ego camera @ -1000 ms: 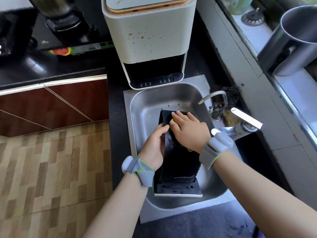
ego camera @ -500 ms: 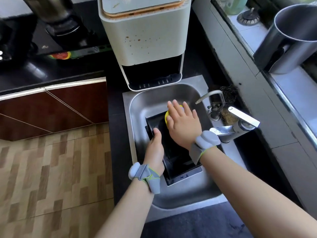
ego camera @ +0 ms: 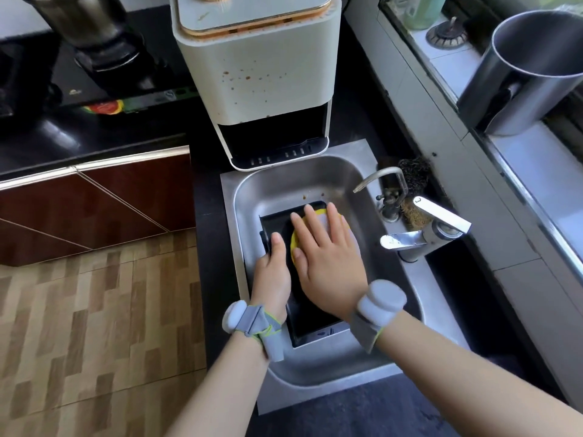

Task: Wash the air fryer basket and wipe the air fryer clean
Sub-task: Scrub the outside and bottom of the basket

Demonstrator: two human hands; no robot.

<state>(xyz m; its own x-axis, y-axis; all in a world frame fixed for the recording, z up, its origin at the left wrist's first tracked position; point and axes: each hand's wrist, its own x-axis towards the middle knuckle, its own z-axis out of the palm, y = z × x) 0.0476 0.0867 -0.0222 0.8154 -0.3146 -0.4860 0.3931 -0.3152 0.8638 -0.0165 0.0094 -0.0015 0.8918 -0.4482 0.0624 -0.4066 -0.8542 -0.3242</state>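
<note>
The black air fryer basket (ego camera: pixel 310 323) lies in the steel sink (ego camera: pixel 284 181). My left hand (ego camera: pixel 273 272) grips the basket's left edge, thumb on top. My right hand (ego camera: pixel 328 263) lies flat with straight fingers on a yellow sponge (ego camera: pixel 321 212), pressing it against the basket's far part. Most of the sponge is hidden under the hand. The cream air fryer (ego camera: pixel 258 77) stands behind the sink, its basket slot empty and brown splatter spots on its front.
A tap (ego camera: pixel 422 228) and a thin spout (ego camera: pixel 378 178) stand at the sink's right, with scouring pads (ego camera: pixel 413 175) behind. A large steel pot (ego camera: pixel 530 70) sits on the window ledge at right. A stove with a pot (ego camera: pixel 91 33) is at left.
The basket went from tilted on its side to lying flatter in the sink. My right hand with the sponge slid toward the basket's far end and flattened; my left hand shifted along the left edge.
</note>
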